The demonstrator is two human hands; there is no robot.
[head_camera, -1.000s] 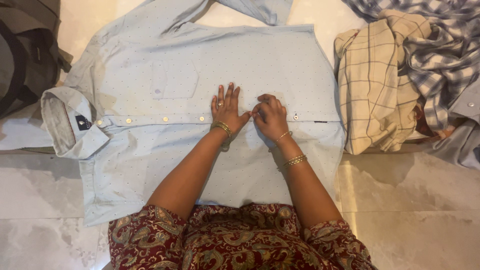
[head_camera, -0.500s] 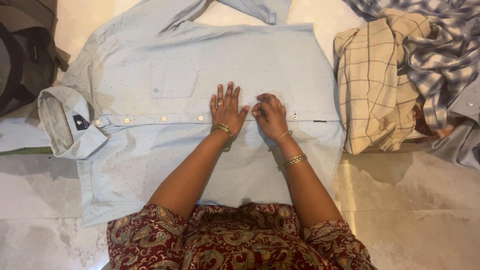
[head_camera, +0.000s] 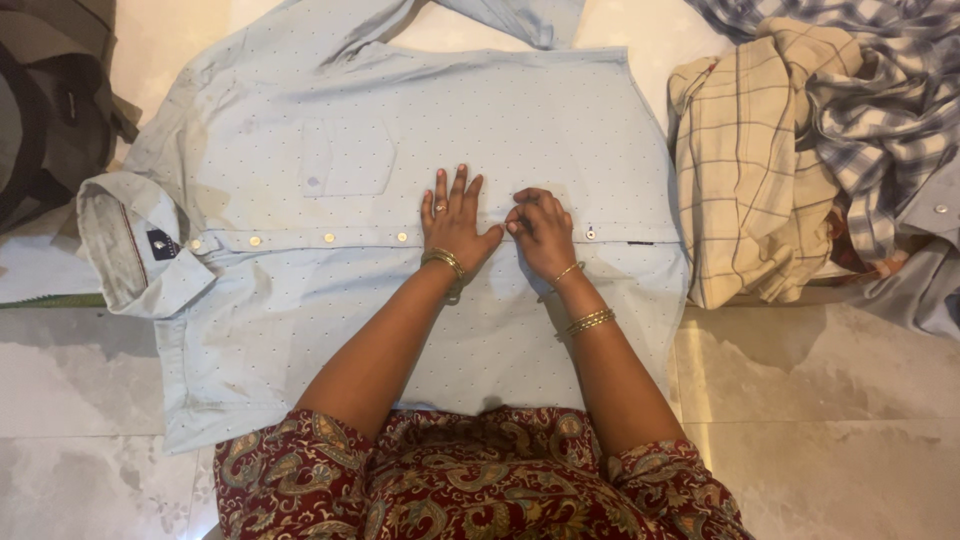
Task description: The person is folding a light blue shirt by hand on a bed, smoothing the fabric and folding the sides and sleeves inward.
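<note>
**Hands at the shirt's button line**

The pale blue dotted shirt [head_camera: 400, 150] lies flat on the marble floor [head_camera: 830, 400], collar to your left. Your left hand [head_camera: 455, 222] presses it with fingers spread. Your right hand [head_camera: 543, 232] is curled, fingertips pinching the button placket [head_camera: 330, 238] beside it.

A shirt [head_camera: 400, 200] lay spread flat on the floor [head_camera: 830, 400] before the seated person, its collar [head_camera: 135, 245] toward nine o'clock and its hem toward three. Both hands rested on its button line near the middle, the left hand [head_camera: 455, 222] just beside the right hand [head_camera: 542, 232], thumbs nearly touching. At two o'clock a heap of other shirts [head_camera: 800, 140] sat on the floor just beside the hem. At ten o'clock a bag [head_camera: 50, 110] stood beyond the collar.
</note>
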